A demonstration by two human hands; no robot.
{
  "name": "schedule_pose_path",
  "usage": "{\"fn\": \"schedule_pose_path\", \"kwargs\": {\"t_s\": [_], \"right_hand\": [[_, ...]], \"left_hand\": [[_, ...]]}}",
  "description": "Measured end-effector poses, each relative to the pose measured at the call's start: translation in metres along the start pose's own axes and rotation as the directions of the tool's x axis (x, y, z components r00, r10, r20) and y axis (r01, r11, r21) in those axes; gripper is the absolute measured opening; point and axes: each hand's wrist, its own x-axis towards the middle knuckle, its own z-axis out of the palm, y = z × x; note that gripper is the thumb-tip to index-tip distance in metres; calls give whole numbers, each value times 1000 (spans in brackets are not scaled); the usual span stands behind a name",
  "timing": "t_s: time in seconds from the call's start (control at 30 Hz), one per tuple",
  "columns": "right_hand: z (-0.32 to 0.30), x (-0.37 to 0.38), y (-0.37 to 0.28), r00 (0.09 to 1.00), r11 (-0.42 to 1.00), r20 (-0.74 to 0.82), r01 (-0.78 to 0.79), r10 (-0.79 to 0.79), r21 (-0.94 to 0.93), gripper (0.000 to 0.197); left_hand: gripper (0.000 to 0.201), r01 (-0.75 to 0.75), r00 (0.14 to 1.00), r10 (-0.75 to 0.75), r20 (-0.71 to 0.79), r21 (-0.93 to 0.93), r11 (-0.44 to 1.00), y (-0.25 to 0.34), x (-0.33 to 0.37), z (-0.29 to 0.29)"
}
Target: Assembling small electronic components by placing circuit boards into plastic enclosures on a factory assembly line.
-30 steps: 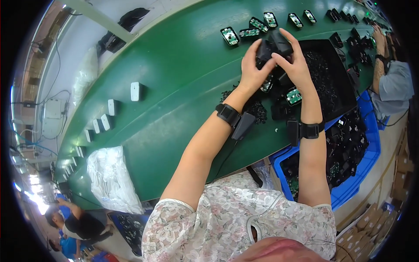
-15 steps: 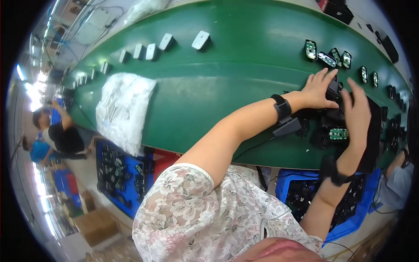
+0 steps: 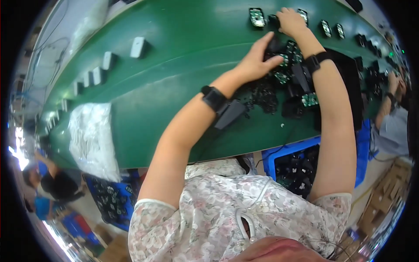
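At the far side of the green table (image 3: 187,56), my right hand (image 3: 291,22) reaches down with bent fingers among black housings; what its fingertips hold is hidden. A dark piece (image 3: 273,21) lies just left of it, and a black housing with a circuit board (image 3: 302,16) shows behind it. Nearer, my left hand (image 3: 257,59) is open, thumb and fingers apart, beside a heap of green circuit boards (image 3: 283,76). A dark object (image 3: 274,44) sits by its fingertips; I cannot tell whether they touch. Small black parts (image 3: 264,94) lie heaped below this hand.
A dark wedge-shaped case (image 3: 231,114) lies by my left wrist. White rectangular pieces (image 3: 138,47) form a row at the left, above a clear plastic bag (image 3: 91,135). A blue bin (image 3: 269,165) of black parts stands below the table edge. Another person's hand (image 3: 395,83) is at the far right.
My right hand has moved from the near heap to the far row of housings. My left hand has drawn back beside the circuit boards, uncovering the heap. The whole view has shifted.
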Motion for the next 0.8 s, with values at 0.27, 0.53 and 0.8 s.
{"fn": "schedule_pose_path", "kwargs": {"t_s": [0.27,0.53,0.8], "right_hand": [[-23,-28,5,999,1000,-38,-12,13,24,42],[-117,-158,7,912,886,-376,35,161,463,47],[-69,-255,-29,834,897,-398,-232,383,377,41]], "left_hand": [[55,-23,998,41,-38,390,921,0,-1,-7],[58,30,999,-15,-44,383,923,3,5,-11],[58,223,971,-182,-153,321,921,2,15,-17]]}}
